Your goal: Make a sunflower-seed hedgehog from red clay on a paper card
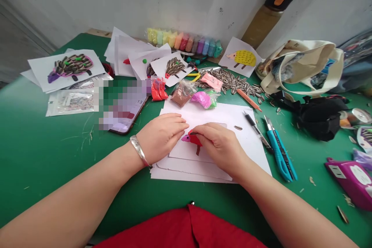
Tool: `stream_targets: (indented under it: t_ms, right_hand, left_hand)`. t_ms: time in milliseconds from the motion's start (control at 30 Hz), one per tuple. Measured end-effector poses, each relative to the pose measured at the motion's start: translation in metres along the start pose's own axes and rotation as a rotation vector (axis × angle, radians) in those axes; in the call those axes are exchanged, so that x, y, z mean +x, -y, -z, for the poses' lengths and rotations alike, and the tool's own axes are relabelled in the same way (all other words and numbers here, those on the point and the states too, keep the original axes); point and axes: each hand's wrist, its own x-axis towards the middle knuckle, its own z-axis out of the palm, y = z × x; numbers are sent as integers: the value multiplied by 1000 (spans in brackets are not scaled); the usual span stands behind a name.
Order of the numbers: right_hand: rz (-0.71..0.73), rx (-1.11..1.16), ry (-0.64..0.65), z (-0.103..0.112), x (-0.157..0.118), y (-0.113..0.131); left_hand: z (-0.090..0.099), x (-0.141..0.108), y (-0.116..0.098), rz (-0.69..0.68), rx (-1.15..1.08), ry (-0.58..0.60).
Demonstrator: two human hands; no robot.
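A white paper card [177, 153] lies on larger white sheets, bearing a red clay hedgehog shape [192, 140] with a purple snout [185, 138] and a brown leg [198, 150]. My left hand [161, 135] rests on the card's left side with its fingers stretched out. Over the red body, my right hand [217, 143] pinches a dark sunflower seed [193, 133] between thumb and forefinger; the hand hides the shape's right part. One loose seed [238, 127] lies on the paper to the right.
Behind the paper are clay packets [181, 93] and a sunflower seed pile [232, 81]. A pen [257, 130], blue scissors [277, 155] and a box cutter lie right. Leftward are a phone [128, 112] and finished hedgehog cards [69, 68]. A tote bag [308, 58] stands back right.
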Motion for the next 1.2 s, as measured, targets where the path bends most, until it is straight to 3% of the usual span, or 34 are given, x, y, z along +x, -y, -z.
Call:
stream_targets:
  t_ms: [367,633,1200]
  right_hand:
    - [26,-117,-28,-7,4,-3]
    - [36,-139,-11,-9,3,-5]
    - [91,-135,-29,-8,1,-9]
  left_hand:
    - [3,0,-1,15,-6,96]
    - [2,-2,0,52,-28,255]
    - [2,-2,-1,38,-19,283]
